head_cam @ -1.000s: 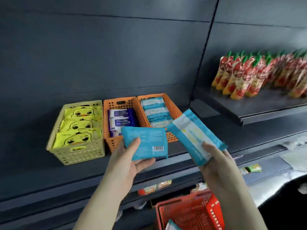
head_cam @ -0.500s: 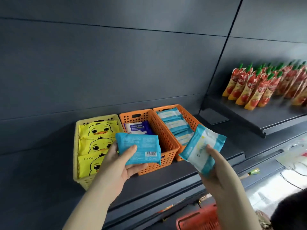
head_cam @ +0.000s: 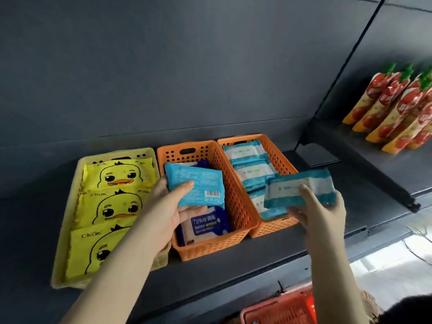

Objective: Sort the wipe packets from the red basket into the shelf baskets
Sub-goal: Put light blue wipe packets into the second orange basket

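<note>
Packet in left hand overhangs purple packet in orange basket.

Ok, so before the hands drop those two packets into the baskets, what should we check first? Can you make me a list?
1. Left hand grips the blue packet: ok.
2. Right hand grips the teal-and-white packet: ok.
3. Teal-and-white packet looks like the packets in the right orange basket: ok.
4. Blue packet matches the navy packet in the middle orange basket: cannot tell, only its barcode side shows.
5. Blue packet is above the middle orange basket: ok.
6. Room at the front of the right orange basket: cannot tell, the held packet hides it.
</note>
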`<action>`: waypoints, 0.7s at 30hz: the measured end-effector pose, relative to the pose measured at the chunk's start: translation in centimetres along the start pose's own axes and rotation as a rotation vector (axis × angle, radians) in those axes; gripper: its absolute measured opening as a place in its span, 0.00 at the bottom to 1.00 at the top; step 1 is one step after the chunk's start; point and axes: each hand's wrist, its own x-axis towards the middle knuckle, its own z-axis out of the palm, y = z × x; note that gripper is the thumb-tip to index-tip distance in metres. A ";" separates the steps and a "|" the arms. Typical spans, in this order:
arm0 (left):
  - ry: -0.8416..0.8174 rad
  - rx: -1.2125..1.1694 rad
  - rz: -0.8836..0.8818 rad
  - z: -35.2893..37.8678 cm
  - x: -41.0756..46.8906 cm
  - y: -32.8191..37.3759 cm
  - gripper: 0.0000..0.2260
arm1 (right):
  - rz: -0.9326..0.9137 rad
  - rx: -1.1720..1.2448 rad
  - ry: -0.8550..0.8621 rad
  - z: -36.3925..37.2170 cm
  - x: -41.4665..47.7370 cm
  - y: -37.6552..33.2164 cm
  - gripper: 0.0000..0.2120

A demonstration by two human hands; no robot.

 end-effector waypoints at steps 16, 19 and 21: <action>0.174 -0.002 -0.028 5.2 8.0 -3.0 0.12 | -0.251 -1.346 -0.686 0.8 9.4 0.5 0.30; 0.184 -0.006 -0.058 5.2 8.1 -3.0 0.14 | -0.193 -1.350 -0.763 1.0 9.9 0.2 0.29; 0.170 0.018 -0.047 5.4 7.9 -3.0 0.14 | -0.277 -1.434 -0.730 1.1 9.8 0.1 0.27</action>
